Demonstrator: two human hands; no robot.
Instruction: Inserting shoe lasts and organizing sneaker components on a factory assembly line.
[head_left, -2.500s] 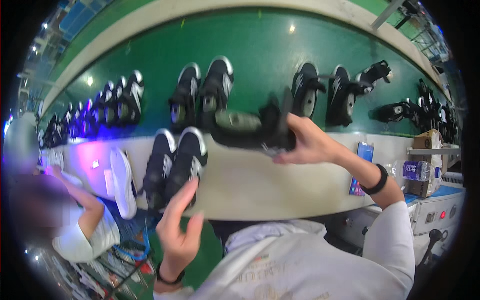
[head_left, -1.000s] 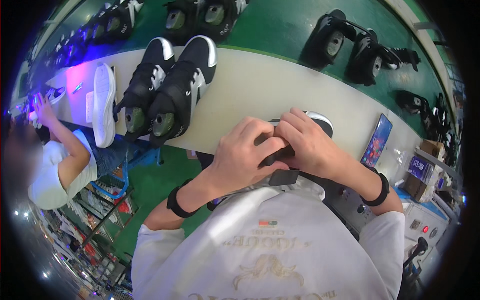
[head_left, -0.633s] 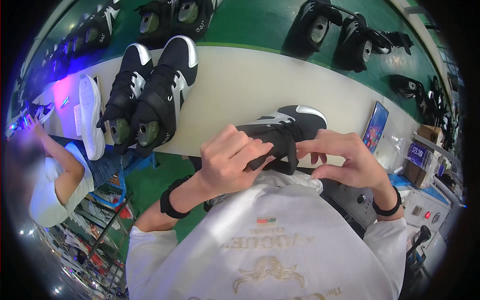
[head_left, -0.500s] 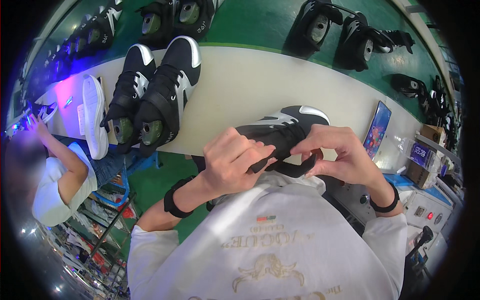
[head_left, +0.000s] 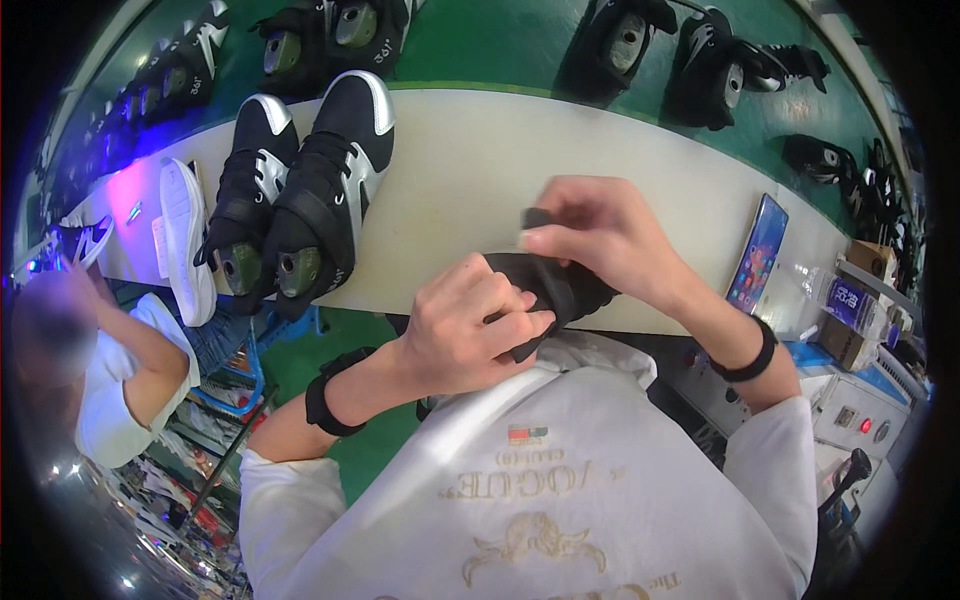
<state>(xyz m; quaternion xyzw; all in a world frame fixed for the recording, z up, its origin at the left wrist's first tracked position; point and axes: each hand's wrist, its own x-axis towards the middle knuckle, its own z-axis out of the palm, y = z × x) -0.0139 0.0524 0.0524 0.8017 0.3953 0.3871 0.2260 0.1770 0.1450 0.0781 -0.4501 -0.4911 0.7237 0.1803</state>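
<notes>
The left hand [head_left: 470,335] is curled tight round the near end of a black shoe [head_left: 555,285], fingers folded over its top and thumb underneath. The right hand [head_left: 600,235] is pinched shut on the shoe's far part, fingertips pressing a black flap or strap at its top edge. The shoe is held between both hands, just above the near edge of the table [head_left: 480,170] and in front of the person's chest; most of it is hidden by the hands. Each wrist wears a black band.

To the left on the table stands a pair of black-and-white shoes [head_left: 300,200], side by side and touching, toes pointing far, with grey-green lasts showing in their openings. Just left of the pair a white sole [head_left: 188,240] lies on its edge. Far right on the table lies a phone [head_left: 757,252] with a lit screen. Beyond the table, more black shoes [head_left: 640,40] sit on a green belt [head_left: 480,50]. At near left another person [head_left: 100,370] in a white shirt sits.
</notes>
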